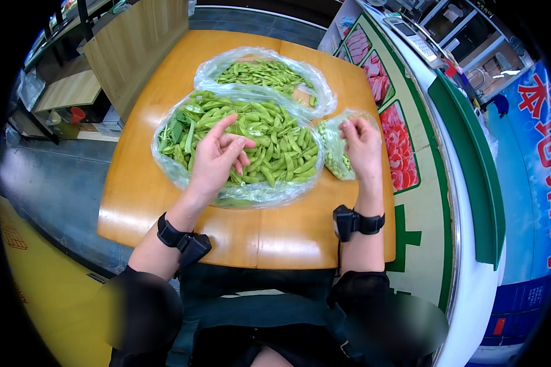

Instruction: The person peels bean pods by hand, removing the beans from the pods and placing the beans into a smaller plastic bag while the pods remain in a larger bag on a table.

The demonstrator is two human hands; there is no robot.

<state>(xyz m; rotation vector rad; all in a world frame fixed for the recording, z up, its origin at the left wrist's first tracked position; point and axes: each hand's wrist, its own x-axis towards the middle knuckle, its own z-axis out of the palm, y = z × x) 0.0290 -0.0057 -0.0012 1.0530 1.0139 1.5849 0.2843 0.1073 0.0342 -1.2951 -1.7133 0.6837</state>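
A clear plastic bag (275, 192) full of green edamame pods (280, 142) lies wide open on the wooden table (229, 238). Above its left part is my left hand (220, 158), index finger extended and the others loosely bent, with nothing visible in it. Leafy green stalks (178, 130) lie among the pods there. My right hand (365, 147) hovers over a smaller plastic bag (337, 156) of shelled green beans, fingers curled and thumb near the index finger; whether something small is pinched there is hidden. Behind, another clear bag (323, 98) holds flatter-looking pods (261, 75).
A wooden panel (137, 50) rises at the table's left edge. Along the right runs a counter (427, 183) with meat pictures and a green ledge (473, 169). An electronic device with keys (413, 39) sits on it. Shelves (69, 89) stand at far left.
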